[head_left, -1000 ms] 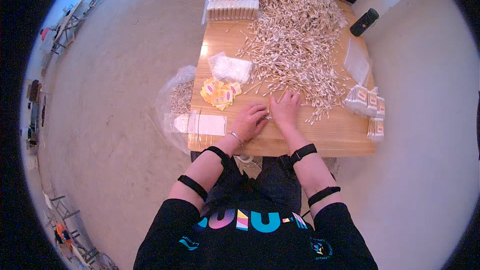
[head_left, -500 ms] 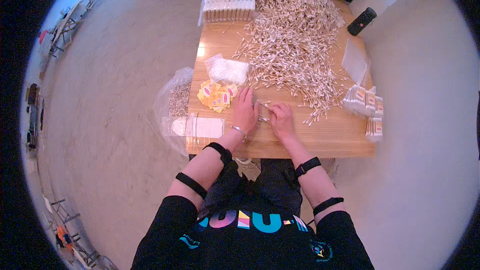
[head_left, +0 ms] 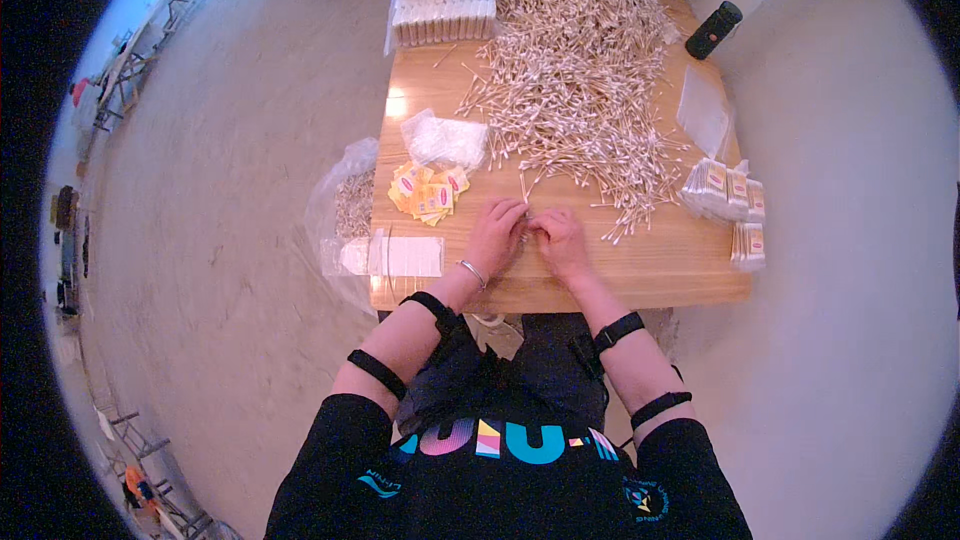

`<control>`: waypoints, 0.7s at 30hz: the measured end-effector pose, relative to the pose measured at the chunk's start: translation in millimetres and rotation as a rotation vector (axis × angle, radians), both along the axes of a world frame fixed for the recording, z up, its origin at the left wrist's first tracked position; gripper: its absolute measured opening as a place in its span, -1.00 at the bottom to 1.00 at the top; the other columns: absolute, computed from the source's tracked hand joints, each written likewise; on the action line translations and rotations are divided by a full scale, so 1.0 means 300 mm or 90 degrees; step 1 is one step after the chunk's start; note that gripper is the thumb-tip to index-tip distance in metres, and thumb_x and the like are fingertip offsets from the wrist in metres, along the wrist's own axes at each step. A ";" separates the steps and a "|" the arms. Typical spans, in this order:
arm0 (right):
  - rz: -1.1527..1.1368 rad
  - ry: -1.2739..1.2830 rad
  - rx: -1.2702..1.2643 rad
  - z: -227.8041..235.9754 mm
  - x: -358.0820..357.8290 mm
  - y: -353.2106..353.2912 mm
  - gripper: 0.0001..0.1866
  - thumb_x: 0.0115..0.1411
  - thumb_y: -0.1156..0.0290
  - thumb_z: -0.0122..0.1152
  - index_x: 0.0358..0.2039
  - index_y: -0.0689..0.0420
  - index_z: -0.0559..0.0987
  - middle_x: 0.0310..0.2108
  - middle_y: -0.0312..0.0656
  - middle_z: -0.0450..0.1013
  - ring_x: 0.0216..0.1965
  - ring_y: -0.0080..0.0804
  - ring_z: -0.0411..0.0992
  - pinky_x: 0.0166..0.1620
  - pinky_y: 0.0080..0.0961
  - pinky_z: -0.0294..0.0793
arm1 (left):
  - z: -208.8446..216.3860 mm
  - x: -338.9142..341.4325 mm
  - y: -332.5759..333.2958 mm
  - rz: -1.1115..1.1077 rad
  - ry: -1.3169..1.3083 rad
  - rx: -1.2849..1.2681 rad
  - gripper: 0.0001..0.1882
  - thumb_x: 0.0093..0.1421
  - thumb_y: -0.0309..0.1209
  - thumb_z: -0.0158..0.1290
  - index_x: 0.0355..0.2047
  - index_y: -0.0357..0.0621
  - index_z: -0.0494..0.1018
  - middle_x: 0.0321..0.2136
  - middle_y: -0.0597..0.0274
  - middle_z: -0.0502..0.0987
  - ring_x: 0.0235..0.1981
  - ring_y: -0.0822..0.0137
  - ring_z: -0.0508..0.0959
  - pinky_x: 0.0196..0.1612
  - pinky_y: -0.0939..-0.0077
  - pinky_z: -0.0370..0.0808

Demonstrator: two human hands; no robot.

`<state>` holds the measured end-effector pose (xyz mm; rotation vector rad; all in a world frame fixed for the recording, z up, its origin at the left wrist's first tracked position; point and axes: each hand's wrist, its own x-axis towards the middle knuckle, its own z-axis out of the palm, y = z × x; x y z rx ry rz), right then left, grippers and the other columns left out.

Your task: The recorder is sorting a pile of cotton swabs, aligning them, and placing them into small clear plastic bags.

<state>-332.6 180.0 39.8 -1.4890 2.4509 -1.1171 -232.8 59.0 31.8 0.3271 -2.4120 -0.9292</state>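
Observation:
My left hand [head_left: 497, 234] and my right hand [head_left: 558, 240] meet low over the near middle of the wooden table, with fingertips almost touching. Both are closed, fingers curled around a few cotton swabs [head_left: 524, 187]; one swab pokes out ahead of the fingertips. How many are between the fingers is hidden. Just beyond lies a large heap of loose cotton swabs [head_left: 575, 70]. Left of my left hand, yellow-and-white printed cards [head_left: 430, 195] lie scattered in a small pile, and a clear bag of white material [head_left: 447, 141] rests behind them.
Bundled packs of swabs [head_left: 443, 15] stand at the far left of the table [head_left: 470, 285]. Filled small packs [head_left: 722, 190], a clear plastic sheet [head_left: 703, 112] and a dark cylinder [head_left: 714, 30] line the right side. A white pad [head_left: 412, 257] lies front left. Beside the table hangs a clear bag [head_left: 352, 200].
My left hand has gone from flat, stretched fingers to curled ones. Both hands have drawn together around the swabs. The whole view has shifted slightly.

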 end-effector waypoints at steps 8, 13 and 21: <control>-0.211 -0.072 0.117 0.079 -0.044 -0.122 -0.68 0.03 0.21 0.20 -0.31 0.19 0.49 -0.27 0.01 0.39 -0.19 -0.06 0.33 -0.09 -0.19 0.32 | 0.061 0.047 0.025 -0.041 -0.009 -0.054 -0.72 0.04 -0.41 0.09 -0.21 -0.21 0.43 -0.18 0.07 0.44 -0.09 0.05 0.39 0.03 0.23 0.31; -0.275 -0.003 0.157 0.068 -0.044 -0.196 -0.65 0.03 0.19 0.17 -0.29 0.19 0.45 -0.25 0.00 0.36 -0.11 -0.08 0.29 -0.04 -0.20 0.29 | 0.042 0.049 0.014 -0.095 0.005 -0.072 -0.72 0.01 -0.41 0.13 -0.24 -0.22 0.45 -0.18 0.07 0.45 -0.09 0.06 0.40 0.02 0.27 0.34; -0.200 0.003 0.058 -0.027 -0.104 -0.116 -0.90 -0.02 0.42 0.19 -0.50 0.16 0.50 -0.40 -0.11 0.42 -0.27 -0.12 0.36 -0.16 -0.23 0.32 | -0.016 0.050 0.023 -0.081 -0.009 0.022 -0.61 -0.03 -0.44 0.15 -0.16 -0.19 0.38 -0.13 0.07 0.41 -0.06 0.08 0.39 0.05 0.19 0.31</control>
